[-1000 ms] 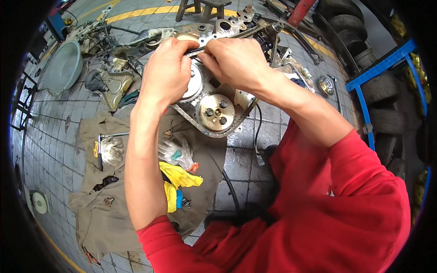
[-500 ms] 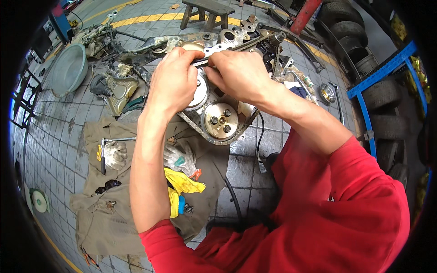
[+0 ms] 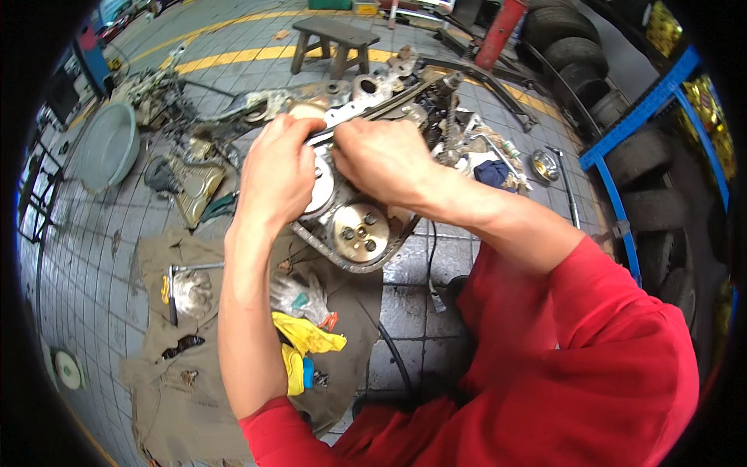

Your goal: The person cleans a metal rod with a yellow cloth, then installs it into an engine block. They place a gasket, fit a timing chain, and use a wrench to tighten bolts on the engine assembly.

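My left hand (image 3: 271,173) and my right hand (image 3: 383,158) are close together over the far side of a partly stripped engine. The fingers of both are closed on a long dark strip (image 3: 405,99), whose exact kind I cannot make out. It slants from between my hands up to the far right. Below them a round metal pulley wheel (image 3: 360,233) with several dark bolts faces up inside the engine's casing edge (image 3: 313,242). Another pale wheel (image 3: 320,189) lies partly behind my left hand. My fingertips and the strip's near end are largely covered.
A brown cloth (image 3: 179,381) on the tiled floor carries work gloves (image 3: 192,294), a ratchet wrench (image 3: 173,300) and a yellow rag (image 3: 313,336). A grey basin (image 3: 109,148) stands left, a wooden stool (image 3: 334,35) beyond, a blue rack (image 3: 622,210) with tyres right.
The view has shifted, so the engine sits lower and more to the left in it. Both hands stay closed on the strip over the same part of the engine.
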Demonstrator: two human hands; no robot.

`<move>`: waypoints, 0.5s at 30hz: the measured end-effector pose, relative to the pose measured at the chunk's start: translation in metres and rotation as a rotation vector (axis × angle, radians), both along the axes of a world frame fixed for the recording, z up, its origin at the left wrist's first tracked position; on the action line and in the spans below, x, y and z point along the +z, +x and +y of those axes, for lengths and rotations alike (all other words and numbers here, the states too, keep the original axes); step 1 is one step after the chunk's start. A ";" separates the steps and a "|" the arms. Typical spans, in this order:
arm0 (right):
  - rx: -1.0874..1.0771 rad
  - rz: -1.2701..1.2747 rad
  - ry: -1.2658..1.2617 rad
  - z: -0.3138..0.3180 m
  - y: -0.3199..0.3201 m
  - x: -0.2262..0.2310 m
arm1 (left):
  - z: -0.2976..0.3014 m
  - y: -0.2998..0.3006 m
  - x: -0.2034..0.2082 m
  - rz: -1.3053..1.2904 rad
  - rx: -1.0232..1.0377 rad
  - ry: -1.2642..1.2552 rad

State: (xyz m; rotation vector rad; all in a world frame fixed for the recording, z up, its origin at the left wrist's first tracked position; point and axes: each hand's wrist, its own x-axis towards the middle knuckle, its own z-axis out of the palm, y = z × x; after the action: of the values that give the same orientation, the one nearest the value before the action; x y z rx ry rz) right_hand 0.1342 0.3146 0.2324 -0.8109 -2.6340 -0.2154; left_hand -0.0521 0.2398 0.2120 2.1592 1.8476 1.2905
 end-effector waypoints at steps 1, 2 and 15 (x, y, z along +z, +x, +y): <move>0.041 0.039 0.063 0.002 0.001 0.000 | 0.001 0.001 0.000 -0.003 0.001 0.015; 0.023 0.021 0.027 0.005 -0.002 0.005 | 0.001 -0.002 -0.001 0.012 -0.002 0.046; 0.080 0.159 0.054 0.010 0.004 -0.009 | 0.001 0.003 0.004 0.016 -0.018 0.028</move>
State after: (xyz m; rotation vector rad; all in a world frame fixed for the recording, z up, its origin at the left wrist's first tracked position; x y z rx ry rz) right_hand 0.1385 0.3242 0.2237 -0.6752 -2.4949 -0.1912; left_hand -0.0492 0.2405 0.2162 2.2004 1.8230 1.3074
